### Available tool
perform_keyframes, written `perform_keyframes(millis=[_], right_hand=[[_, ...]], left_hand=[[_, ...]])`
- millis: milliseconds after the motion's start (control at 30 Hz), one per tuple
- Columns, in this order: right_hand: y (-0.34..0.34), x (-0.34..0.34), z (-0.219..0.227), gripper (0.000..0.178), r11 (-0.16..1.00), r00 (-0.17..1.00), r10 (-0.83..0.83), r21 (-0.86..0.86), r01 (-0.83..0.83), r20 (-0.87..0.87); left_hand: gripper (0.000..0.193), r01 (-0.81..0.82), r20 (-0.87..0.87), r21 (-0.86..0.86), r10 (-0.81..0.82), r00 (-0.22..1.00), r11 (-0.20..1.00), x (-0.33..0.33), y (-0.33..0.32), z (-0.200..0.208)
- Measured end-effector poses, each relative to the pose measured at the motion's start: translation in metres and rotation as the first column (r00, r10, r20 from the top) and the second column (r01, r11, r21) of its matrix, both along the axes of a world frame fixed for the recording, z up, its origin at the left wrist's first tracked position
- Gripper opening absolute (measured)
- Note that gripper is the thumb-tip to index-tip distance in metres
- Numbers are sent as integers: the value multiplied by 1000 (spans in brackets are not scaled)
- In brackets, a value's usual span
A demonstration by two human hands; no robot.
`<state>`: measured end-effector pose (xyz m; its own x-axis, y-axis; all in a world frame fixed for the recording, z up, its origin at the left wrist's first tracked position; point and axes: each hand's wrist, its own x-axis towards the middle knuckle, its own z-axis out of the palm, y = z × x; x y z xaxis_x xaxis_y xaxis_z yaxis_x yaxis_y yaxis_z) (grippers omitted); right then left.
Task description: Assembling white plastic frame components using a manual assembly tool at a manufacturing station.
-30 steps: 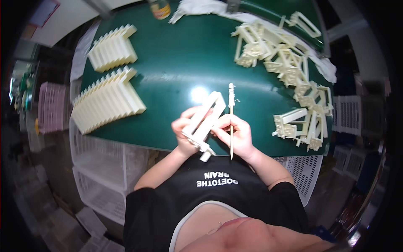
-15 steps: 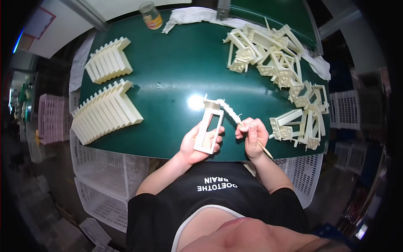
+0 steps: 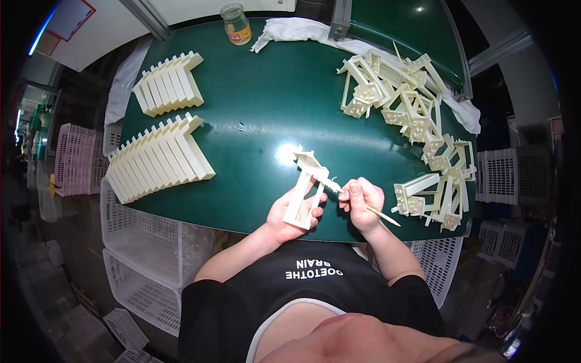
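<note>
My left hand [image 3: 278, 221] is wrapped round a cream plastic frame [image 3: 295, 202], a long piece with a rectangular opening and a ledge at its far end. Between the fingers of my right hand [image 3: 364, 202] is a thin wooden stick [image 3: 386, 216] with white fluffy cotton [image 3: 330, 183] wound about its far part. That cotton lies against the frame at the upper end of the opening, and its tip is hidden there. Both hands are above the near edge of the green table [image 3: 254, 163].
Two rows of cream parts [image 3: 160, 160] stand lined up at the left. A tangled heap of similar frames [image 3: 417, 115] runs down the right side. At the back are a glass jar [image 3: 236, 25] and a white cloth [image 3: 290, 31]. White plastic crates [image 3: 142, 242] sit below the table.
The cotton end has moved from beyond the frame's far end down to the top of its opening. The frame has turned slightly in my left hand. The whole view has shifted a little.
</note>
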<state>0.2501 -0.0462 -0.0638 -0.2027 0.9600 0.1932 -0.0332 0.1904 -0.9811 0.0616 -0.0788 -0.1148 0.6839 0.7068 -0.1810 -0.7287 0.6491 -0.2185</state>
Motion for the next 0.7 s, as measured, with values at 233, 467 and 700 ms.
perform_keyframes(millis=[233,467,700], right_hand=[[6,-13,2,31,998,992,-4,-64,12,123],[4,-19,13,36,989,984,64,-140,-41,166],[-2,-4,-4,33,971,863,18,-196,-134,-504]], left_hand=[[36,41,-48,1,-41,998,999,3,4,-1],[50,-6,-101,90,16,995,996,2,-1,-7],[61,-131,-373,228,211,903,965,-5,5,18]])
